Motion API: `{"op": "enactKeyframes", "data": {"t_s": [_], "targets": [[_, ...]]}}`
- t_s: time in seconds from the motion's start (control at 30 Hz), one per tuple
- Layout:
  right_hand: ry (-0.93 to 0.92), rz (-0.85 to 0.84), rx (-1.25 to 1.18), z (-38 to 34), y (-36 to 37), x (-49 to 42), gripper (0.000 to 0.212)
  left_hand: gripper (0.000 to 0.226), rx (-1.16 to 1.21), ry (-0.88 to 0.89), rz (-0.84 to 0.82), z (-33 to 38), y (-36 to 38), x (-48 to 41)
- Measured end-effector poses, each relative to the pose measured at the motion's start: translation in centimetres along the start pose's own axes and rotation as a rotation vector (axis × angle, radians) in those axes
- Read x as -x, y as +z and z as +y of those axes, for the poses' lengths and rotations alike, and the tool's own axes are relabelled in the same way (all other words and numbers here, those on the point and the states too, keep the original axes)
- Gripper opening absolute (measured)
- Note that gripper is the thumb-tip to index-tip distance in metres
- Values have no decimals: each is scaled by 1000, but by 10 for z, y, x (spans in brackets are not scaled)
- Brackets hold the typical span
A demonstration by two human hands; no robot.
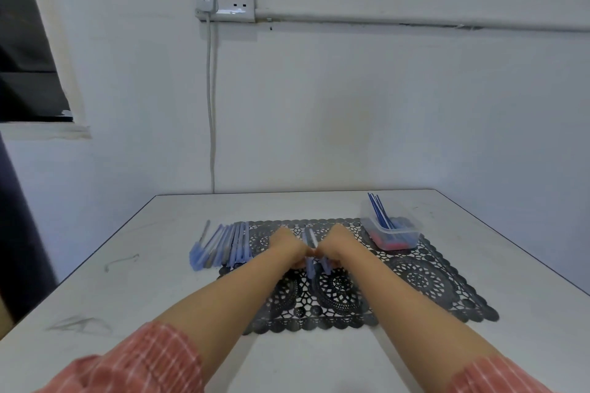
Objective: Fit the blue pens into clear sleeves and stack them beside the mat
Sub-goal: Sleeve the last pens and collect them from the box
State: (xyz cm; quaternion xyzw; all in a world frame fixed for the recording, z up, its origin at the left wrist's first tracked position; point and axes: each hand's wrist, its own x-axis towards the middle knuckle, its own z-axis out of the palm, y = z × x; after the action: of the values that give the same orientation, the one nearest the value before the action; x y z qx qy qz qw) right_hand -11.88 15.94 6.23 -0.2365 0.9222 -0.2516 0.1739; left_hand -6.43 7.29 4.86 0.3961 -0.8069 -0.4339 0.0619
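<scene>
White tabletop (127, 265) is carrying a lace mat (415, 274); left hand (289, 246) and right hand (338, 244) are pinching one blue pen (310, 241), risking a skewed push jamming it.

At the centre of the frame the left hand (285, 244) and right hand (335, 242) met with their backs to the camera, so the fingers were hidden and the grip could not be read. The blue pens (310, 266) between them were smeared; their number was unclear. The forearms covered a strip of the mat (424, 277). Left of the mat, the row of sleeved pens (223, 247) blurred together, uncountable. In the tub (391, 230) at right, a reddish mass behind the cloudy wall stayed unidentifiable. The checked sleeves (140, 360) ran off the bottom edge, the dark window (25, 41) off the left.
</scene>
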Motion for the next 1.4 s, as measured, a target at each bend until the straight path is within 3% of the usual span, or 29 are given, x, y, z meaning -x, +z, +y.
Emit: {"op": "enactKeyframes", "data": {"t_s": [0.17, 0.23, 0.3, 0.43, 0.6, 0.73, 0.8, 0.87, 1.0, 1.17, 1.4], "targets": [[26, -32, -4, 3, -2, 7, 19, 24, -106, -18, 38, 5, 10, -6], [31, -32, -68, 4, 1, 4, 28, 13, -142, -29, 51, 7, 8, -4], [23, -28, -71, 4, 2, 5, 35, 19, -55, -57, 107, 6, 7, -3], [-47, 65, 31, 4, 1, 6, 23, 32, -36, -17, 15, -2, 7, -15], [-88, 190, 92, 2, 6, 4, 33, 20, 167, 40, -32, -15, -9, -16], [-166, 160, -23, -15, 23, -7, 19, 20, -112, 283, 231, -34, -44, -16], [-189, 103, -131, -31, 34, -11, 31, 23, -249, 327, 377, -46, -68, -17], [-200, 44, -192, -46, 46, -12, 34, 23, -307, 280, 479, -59, -90, -23], [-202, 2, -191, -74, 67, -11, 12, 29, -369, 115, 472, -85, -123, -39], [-217, 53, -242, -89, 86, -14, 36, 23, -309, 20, 412, -109, -140, -47], [-183, 77, -135, -99, 88, -12, 22, 20, -389, -40, 395, -118, -146, -43]]}}
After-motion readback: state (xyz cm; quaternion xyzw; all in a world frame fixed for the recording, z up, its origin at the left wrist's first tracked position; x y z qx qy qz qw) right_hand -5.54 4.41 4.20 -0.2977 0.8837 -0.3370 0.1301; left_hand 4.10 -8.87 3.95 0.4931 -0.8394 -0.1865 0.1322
